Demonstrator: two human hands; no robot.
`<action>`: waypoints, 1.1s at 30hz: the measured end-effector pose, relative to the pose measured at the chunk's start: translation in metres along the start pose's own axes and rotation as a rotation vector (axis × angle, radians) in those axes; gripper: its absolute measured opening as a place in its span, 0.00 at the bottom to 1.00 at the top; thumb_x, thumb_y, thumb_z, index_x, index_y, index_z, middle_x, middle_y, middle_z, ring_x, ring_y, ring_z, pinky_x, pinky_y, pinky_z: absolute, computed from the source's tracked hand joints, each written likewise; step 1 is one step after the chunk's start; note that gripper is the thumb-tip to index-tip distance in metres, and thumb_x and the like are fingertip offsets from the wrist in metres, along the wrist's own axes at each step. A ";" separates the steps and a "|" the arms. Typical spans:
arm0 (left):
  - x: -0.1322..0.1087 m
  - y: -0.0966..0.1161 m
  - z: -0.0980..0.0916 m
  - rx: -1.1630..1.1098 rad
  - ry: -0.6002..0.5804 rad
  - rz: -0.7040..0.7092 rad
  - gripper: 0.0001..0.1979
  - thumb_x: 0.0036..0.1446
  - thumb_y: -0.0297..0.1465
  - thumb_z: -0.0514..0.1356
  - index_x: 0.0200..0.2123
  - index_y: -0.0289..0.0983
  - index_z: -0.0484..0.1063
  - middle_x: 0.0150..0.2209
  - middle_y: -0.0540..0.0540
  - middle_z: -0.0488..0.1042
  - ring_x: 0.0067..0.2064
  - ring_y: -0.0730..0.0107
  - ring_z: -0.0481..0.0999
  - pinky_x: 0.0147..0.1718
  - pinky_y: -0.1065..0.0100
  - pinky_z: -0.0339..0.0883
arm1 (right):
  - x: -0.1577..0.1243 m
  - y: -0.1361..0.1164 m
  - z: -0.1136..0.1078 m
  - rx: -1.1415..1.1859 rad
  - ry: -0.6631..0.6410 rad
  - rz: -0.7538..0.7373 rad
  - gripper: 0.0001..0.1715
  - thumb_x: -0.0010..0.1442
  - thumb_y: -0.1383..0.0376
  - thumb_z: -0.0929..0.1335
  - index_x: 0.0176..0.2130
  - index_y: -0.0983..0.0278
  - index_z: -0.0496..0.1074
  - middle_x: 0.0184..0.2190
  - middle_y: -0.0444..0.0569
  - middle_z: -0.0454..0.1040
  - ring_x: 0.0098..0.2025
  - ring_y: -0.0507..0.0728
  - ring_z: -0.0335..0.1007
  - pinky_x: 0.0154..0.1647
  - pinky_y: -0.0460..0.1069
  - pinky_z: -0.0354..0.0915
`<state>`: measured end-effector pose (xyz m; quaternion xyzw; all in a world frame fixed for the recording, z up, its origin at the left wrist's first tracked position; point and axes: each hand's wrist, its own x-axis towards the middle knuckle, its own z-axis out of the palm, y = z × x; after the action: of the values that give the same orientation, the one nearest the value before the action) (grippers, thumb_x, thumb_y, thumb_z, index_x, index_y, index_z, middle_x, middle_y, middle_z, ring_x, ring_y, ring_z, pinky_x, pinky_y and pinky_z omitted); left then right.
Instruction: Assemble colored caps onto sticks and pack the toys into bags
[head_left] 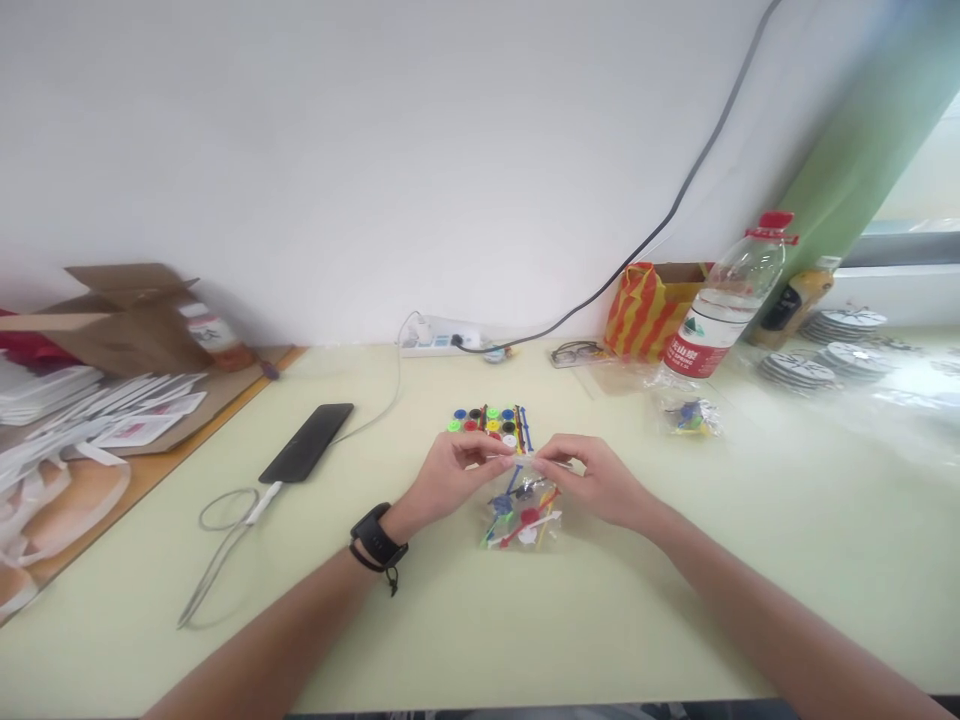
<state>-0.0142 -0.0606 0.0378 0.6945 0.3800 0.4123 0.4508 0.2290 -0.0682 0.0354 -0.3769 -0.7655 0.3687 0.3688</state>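
Observation:
A clear plastic bag (551, 535) hangs from my fingertips over the middle of the table, with several coloured plastic arrows and round pieces inside. The top edge of the bag is pinched by my left hand (461, 480) on one side and my right hand (596, 478) on the other, thumbs close together. Just beyond my hands lie rows of coloured round plastic pieces (460, 414) and several coloured arrows (526, 425), partly hidden by my fingers. My left wrist wears a black watch.
A black phone (307, 443) with a white cable lies to the left. Toward the back stand a power strip (442, 340), glasses (577, 352), a striped bag (637, 315) and a large water bottle (712, 310). Another filled plastic bag (688, 415) lies right; stacked discs (796, 370) sit farther right.

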 end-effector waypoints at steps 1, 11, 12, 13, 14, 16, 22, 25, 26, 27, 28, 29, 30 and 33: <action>-0.001 0.002 0.001 0.023 -0.017 0.008 0.11 0.59 0.37 0.71 0.41 0.37 0.85 0.40 0.40 0.84 0.41 0.59 0.82 0.42 0.63 0.76 | -0.001 0.000 0.000 -0.012 0.000 -0.016 0.17 0.69 0.53 0.68 0.37 0.60 0.80 0.33 0.49 0.79 0.35 0.58 0.72 0.35 0.51 0.66; -0.005 0.012 0.012 0.047 -0.155 0.017 0.09 0.63 0.37 0.67 0.37 0.37 0.84 0.37 0.42 0.84 0.38 0.63 0.80 0.38 0.67 0.72 | -0.004 -0.008 0.003 -0.021 -0.096 -0.058 0.17 0.70 0.54 0.67 0.36 0.61 0.78 0.31 0.47 0.75 0.32 0.55 0.66 0.33 0.50 0.62; -0.005 0.012 0.012 0.048 -0.158 0.012 0.10 0.63 0.37 0.67 0.37 0.37 0.84 0.37 0.42 0.84 0.38 0.64 0.80 0.38 0.67 0.72 | -0.004 -0.008 0.003 -0.021 -0.107 -0.053 0.17 0.70 0.55 0.66 0.36 0.61 0.77 0.31 0.47 0.75 0.31 0.55 0.65 0.33 0.49 0.61; -0.005 0.011 0.012 0.053 -0.159 0.004 0.10 0.63 0.37 0.67 0.37 0.37 0.84 0.37 0.42 0.84 0.38 0.64 0.80 0.38 0.68 0.72 | -0.004 -0.008 0.002 -0.028 -0.117 -0.047 0.17 0.71 0.55 0.66 0.35 0.62 0.77 0.30 0.46 0.74 0.31 0.54 0.64 0.33 0.49 0.61; -0.005 0.010 0.011 0.063 -0.159 -0.004 0.10 0.63 0.37 0.67 0.37 0.36 0.84 0.37 0.42 0.84 0.37 0.65 0.79 0.38 0.68 0.72 | -0.004 -0.008 0.001 -0.042 -0.126 -0.042 0.17 0.71 0.56 0.66 0.34 0.62 0.76 0.30 0.46 0.73 0.31 0.54 0.63 0.32 0.48 0.60; -0.004 0.009 0.010 0.088 -0.154 -0.017 0.11 0.62 0.38 0.68 0.37 0.36 0.84 0.36 0.43 0.84 0.36 0.66 0.79 0.38 0.68 0.71 | -0.004 -0.007 -0.003 -0.095 -0.141 -0.041 0.17 0.70 0.58 0.66 0.32 0.63 0.73 0.29 0.44 0.71 0.30 0.53 0.62 0.32 0.48 0.59; 0.001 0.013 0.003 0.160 -0.124 -0.067 0.14 0.58 0.40 0.71 0.30 0.34 0.83 0.29 0.45 0.82 0.31 0.70 0.74 0.32 0.70 0.68 | -0.002 -0.007 -0.016 -0.256 -0.140 -0.082 0.24 0.71 0.56 0.66 0.26 0.63 0.60 0.24 0.40 0.62 0.27 0.51 0.54 0.29 0.47 0.53; 0.002 0.014 -0.003 0.175 -0.129 -0.076 0.15 0.58 0.41 0.70 0.30 0.34 0.82 0.28 0.46 0.80 0.30 0.71 0.73 0.30 0.70 0.66 | -0.002 -0.008 -0.023 -0.252 -0.144 -0.040 0.29 0.69 0.52 0.67 0.23 0.63 0.57 0.21 0.39 0.58 0.25 0.50 0.50 0.27 0.47 0.51; 0.003 0.014 -0.005 0.183 -0.122 -0.082 0.16 0.57 0.42 0.70 0.29 0.34 0.81 0.27 0.46 0.80 0.29 0.71 0.73 0.30 0.71 0.65 | -0.002 -0.008 -0.026 -0.237 -0.149 -0.014 0.30 0.69 0.51 0.67 0.23 0.63 0.58 0.20 0.39 0.57 0.25 0.50 0.49 0.26 0.47 0.50; 0.003 0.013 -0.007 0.193 -0.108 -0.090 0.16 0.57 0.42 0.71 0.28 0.34 0.80 0.27 0.46 0.79 0.29 0.71 0.72 0.29 0.71 0.64 | -0.002 -0.008 -0.030 -0.221 -0.158 0.017 0.30 0.68 0.49 0.68 0.23 0.63 0.59 0.20 0.39 0.57 0.25 0.50 0.49 0.26 0.47 0.50; 0.004 0.012 -0.009 0.201 -0.085 -0.098 0.17 0.57 0.43 0.71 0.27 0.34 0.79 0.26 0.47 0.78 0.28 0.72 0.72 0.28 0.71 0.64 | -0.002 -0.007 -0.036 -0.205 -0.169 0.050 0.30 0.67 0.48 0.68 0.22 0.63 0.60 0.20 0.39 0.57 0.25 0.50 0.49 0.25 0.47 0.50; 0.005 0.010 -0.010 0.205 -0.052 -0.100 0.18 0.57 0.43 0.70 0.26 0.34 0.77 0.25 0.48 0.77 0.28 0.72 0.71 0.27 0.71 0.63 | -0.003 -0.007 -0.042 -0.193 -0.178 0.083 0.30 0.66 0.47 0.68 0.23 0.63 0.62 0.20 0.40 0.58 0.25 0.50 0.49 0.25 0.47 0.50; 0.005 0.009 -0.012 0.202 -0.012 -0.096 0.19 0.58 0.43 0.70 0.26 0.34 0.76 0.25 0.48 0.76 0.27 0.73 0.70 0.27 0.72 0.62 | -0.004 -0.007 -0.049 -0.187 -0.183 0.113 0.30 0.65 0.46 0.69 0.23 0.63 0.64 0.20 0.40 0.58 0.25 0.50 0.49 0.24 0.47 0.50; 0.006 0.003 -0.011 0.180 0.098 -0.067 0.19 0.61 0.44 0.66 0.29 0.35 0.73 0.25 0.50 0.73 0.27 0.74 0.68 0.26 0.72 0.61 | -0.013 -0.007 -0.070 -0.238 -0.142 0.172 0.26 0.66 0.46 0.68 0.28 0.63 0.73 0.20 0.40 0.60 0.24 0.51 0.51 0.24 0.47 0.52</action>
<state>-0.0209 -0.0526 0.0450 0.6981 0.4603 0.3947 0.3809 0.2917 -0.0619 0.0702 -0.4549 -0.7930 0.3312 0.2336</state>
